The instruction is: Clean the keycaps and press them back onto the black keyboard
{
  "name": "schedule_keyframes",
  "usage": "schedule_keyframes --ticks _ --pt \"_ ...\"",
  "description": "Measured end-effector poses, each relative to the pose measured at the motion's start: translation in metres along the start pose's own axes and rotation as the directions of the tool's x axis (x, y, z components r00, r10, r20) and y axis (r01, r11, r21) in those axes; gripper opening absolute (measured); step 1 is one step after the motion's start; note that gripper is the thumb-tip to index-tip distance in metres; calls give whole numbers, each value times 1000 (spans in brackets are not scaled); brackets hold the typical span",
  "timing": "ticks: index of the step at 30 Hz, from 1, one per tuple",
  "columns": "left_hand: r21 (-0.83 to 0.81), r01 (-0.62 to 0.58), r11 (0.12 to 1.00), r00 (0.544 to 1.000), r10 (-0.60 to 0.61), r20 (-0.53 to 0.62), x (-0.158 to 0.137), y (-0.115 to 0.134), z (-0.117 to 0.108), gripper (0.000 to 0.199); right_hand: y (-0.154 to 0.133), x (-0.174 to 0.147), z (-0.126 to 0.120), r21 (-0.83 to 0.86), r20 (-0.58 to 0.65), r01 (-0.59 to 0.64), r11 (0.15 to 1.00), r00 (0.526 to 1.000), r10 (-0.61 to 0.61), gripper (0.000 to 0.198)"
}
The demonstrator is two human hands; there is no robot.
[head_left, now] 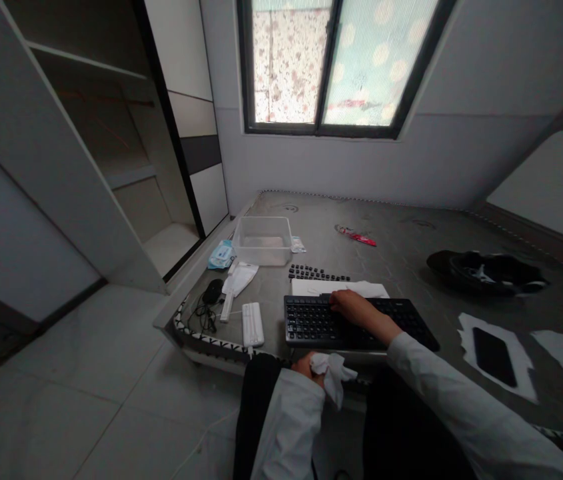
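A black keyboard (311,320) lies along the front edge of the mattress, before my knees. My right hand (351,307) rests on its upper rows, fingers bent and drawn together with the tips down among the keys; whatever they pinch is too small to make out. Low at the front edge, my left hand (305,365) is closed around a crumpled white tissue (330,372) that hangs past the fingers. Behind the keyboard is a flat white box (306,287) with a tissue (367,289) on it. Loose black keycaps (316,273) sit in rows farther back.
Left of the keyboard are a white power bank (252,325), a black mouse (212,291), a clear plastic bin (264,252) and a blue wipes pack (221,255). To the right are a phone (494,357) on white paper and a black cap (486,272). A red packet (361,238) lies behind.
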State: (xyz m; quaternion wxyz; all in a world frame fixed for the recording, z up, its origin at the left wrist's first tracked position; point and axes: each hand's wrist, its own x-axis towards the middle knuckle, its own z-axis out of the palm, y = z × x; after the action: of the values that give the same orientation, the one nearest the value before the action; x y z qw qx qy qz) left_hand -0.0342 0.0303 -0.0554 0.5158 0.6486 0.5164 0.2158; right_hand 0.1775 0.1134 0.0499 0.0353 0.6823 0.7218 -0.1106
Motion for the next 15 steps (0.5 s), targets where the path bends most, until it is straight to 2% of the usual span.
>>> schedule_keyframes --ticks 5,11,15 --pt "11 9 1000 998 -9 67 0 2 -5 38 0 -3 4 -28 -1 1 1000 1000 -1 24" --pt "59 19 998 1000 -21 22 1 1 -3 38 -3 -7 2 -89 -12 48 995 999 -49 23" --pt "46 -4 999 998 1 67 2 -1 -5 40 -8 -5 0 -192 -16 77 978 996 -82 23"
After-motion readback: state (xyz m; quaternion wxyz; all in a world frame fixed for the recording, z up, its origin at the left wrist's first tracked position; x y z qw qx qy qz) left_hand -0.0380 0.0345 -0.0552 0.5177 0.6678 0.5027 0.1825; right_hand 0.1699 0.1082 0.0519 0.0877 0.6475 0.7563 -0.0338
